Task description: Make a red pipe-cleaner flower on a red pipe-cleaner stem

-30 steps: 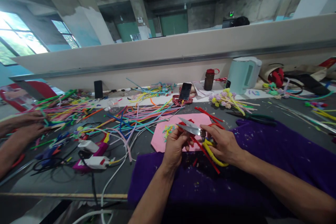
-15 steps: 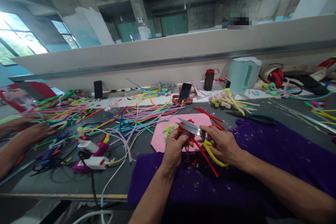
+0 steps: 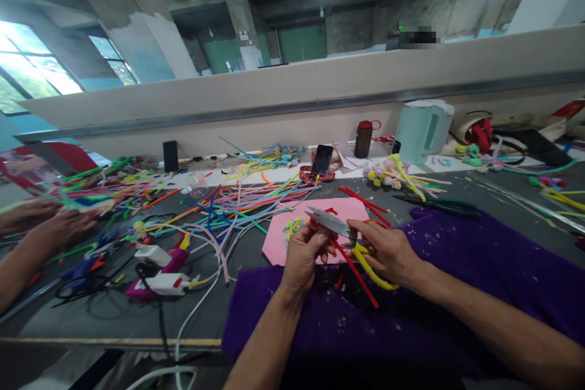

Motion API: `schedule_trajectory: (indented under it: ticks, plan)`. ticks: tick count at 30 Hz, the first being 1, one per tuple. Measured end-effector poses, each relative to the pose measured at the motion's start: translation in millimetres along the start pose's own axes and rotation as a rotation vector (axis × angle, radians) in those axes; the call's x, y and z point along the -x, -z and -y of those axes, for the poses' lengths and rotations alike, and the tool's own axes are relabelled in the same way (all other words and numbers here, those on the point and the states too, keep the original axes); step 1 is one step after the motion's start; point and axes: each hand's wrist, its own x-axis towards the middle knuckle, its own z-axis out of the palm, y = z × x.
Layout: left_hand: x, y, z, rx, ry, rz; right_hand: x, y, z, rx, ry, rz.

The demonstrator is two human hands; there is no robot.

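My left hand (image 3: 305,250) is closed on a red pipe cleaner (image 3: 359,280), whose long end slants down to the right over the purple cloth (image 3: 439,256). In my right hand (image 3: 388,250) is a pair of scissors (image 3: 331,223) with yellow handles. The blades point left and lie at the fingertips of my left hand, over the red piece; whether they touch it I cannot tell. Under both hands is a pink sheet (image 3: 274,244) with short yellow and teal cuttings (image 3: 293,230) on it. More red pipe cleaners (image 3: 365,201) lie at its far right edge.
Colourful pipe cleaners (image 3: 247,201) spread across the table's left half. A power strip (image 3: 141,288) with white plugs and cables sits front left. Farther back are a phone (image 3: 322,159), a brown bottle (image 3: 364,139), a kettle (image 3: 418,131) and pliers (image 3: 448,205). Another person's hands (image 3: 59,225) work at far left.
My hands, the scissors and the red pipe cleaner have stayed almost still. At far left the other person's hands have shifted.
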Motion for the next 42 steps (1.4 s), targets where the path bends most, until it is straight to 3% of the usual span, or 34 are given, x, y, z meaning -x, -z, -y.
schedule_trajectory:
  ticks: [5,11,15,26,42]
  plan:
    - [1.0,-1.9,-3.7,0.036,0.018,-0.018,-0.4,2.2,2.0,-0.112,-0.024,-0.004]
    - [1.6,-0.7,-8.5,0.149,0.089,-0.026,-5.6,10.4,10.0,-0.462,-0.257,0.051]
    - [2.5,1.5,-9.9,0.181,0.104,0.014,-7.2,7.5,5.7,-0.475,-0.314,0.087]
    - [3.6,-1.0,-11.2,0.184,0.07,0.012,-3.3,5.7,5.9,-0.086,-0.025,-0.022]
    - [4.4,1.6,-7.1,0.121,0.059,0.048,-1.2,4.2,4.5,-0.031,0.018,-0.039]
